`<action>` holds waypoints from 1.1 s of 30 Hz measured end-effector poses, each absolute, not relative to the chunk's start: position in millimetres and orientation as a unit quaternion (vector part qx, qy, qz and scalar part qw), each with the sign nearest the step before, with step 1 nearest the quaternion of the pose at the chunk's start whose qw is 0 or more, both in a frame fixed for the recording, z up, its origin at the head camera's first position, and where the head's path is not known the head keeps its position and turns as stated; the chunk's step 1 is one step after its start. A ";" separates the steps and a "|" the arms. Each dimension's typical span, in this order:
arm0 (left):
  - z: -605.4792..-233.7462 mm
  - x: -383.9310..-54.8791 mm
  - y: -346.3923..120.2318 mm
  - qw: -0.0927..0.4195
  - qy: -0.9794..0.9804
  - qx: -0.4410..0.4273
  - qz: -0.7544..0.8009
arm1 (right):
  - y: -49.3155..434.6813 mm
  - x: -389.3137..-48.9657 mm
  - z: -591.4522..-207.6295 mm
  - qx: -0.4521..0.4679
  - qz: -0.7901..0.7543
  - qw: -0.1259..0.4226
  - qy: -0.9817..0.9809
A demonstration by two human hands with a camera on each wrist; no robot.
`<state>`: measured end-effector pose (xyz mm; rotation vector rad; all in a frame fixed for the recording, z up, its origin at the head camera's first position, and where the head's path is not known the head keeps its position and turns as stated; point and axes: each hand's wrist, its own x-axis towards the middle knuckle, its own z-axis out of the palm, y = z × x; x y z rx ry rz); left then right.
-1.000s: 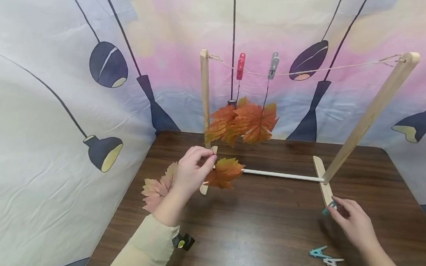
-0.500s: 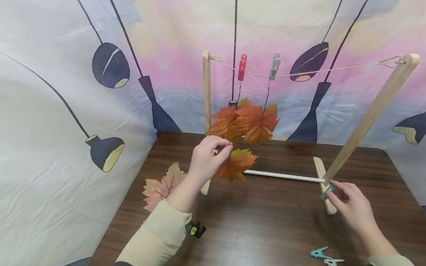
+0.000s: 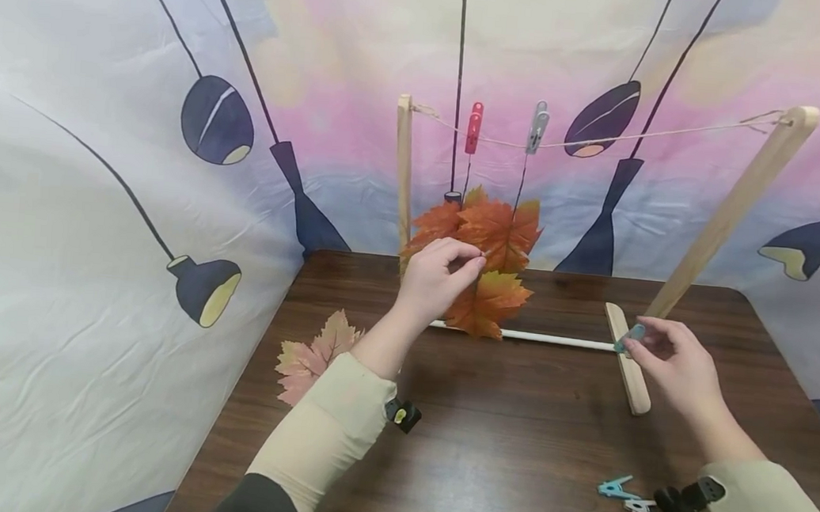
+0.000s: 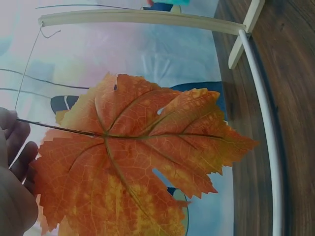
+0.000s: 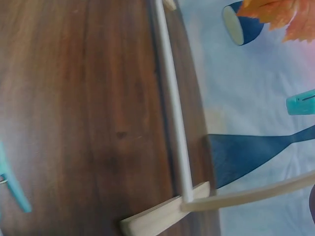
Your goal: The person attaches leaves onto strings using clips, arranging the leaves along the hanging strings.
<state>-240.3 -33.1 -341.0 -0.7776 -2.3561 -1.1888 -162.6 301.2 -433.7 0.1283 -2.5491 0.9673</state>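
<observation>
My left hand (image 3: 440, 282) pinches the thin dark stem of an orange maple leaf (image 3: 491, 303), which hangs below the fingers over the table. The leaf's veined face (image 4: 133, 142) fills much of the left wrist view. Between thumb and fingers, my right hand (image 3: 680, 370) holds a teal clothespin (image 3: 630, 337) near the foot of the right post. Behind the left hand, orange leaves (image 3: 501, 229) hang by their stems from a string (image 3: 607, 140), clipped by a red clothespin (image 3: 474, 127) and a grey clothespin (image 3: 537, 128).
The string runs between a left wooden post (image 3: 403, 168) and a right wooden post (image 3: 735, 207), joined low down by a white rod (image 3: 561, 340). A pale pink leaf (image 3: 317, 357) lies at left. A teal clothespin (image 3: 618, 487) and a white clothespin (image 3: 645, 511) lie at front right.
My left hand has carried the orange leaf rightward and up, towards the hanging leaves. The right hand has raised the teal clothespin away from the table's near side. The hanging leaves stay on the string.
</observation>
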 end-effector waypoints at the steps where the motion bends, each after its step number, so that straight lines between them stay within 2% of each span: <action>1: -339.4 -240.4 -31.4 0.185 -0.844 -0.276 -0.422 | 300.3 -165.0 -430.5 0.046 0.349 0.208 -0.913; 15: -320.4 -247.7 -7.0 0.124 -0.871 -0.273 -0.390 | 294.7 -195.8 -376.6 0.036 0.383 0.251 -0.888; 25: -310.8 -253.2 7.5 0.118 -0.882 -0.274 -0.365 | 294.0 -204.2 -355.6 0.006 0.392 0.266 -0.881; 33: -297.0 -255.4 23.2 0.127 -0.877 -0.283 -0.366 | 285.3 -210.8 -332.0 0.006 0.443 0.305 -0.843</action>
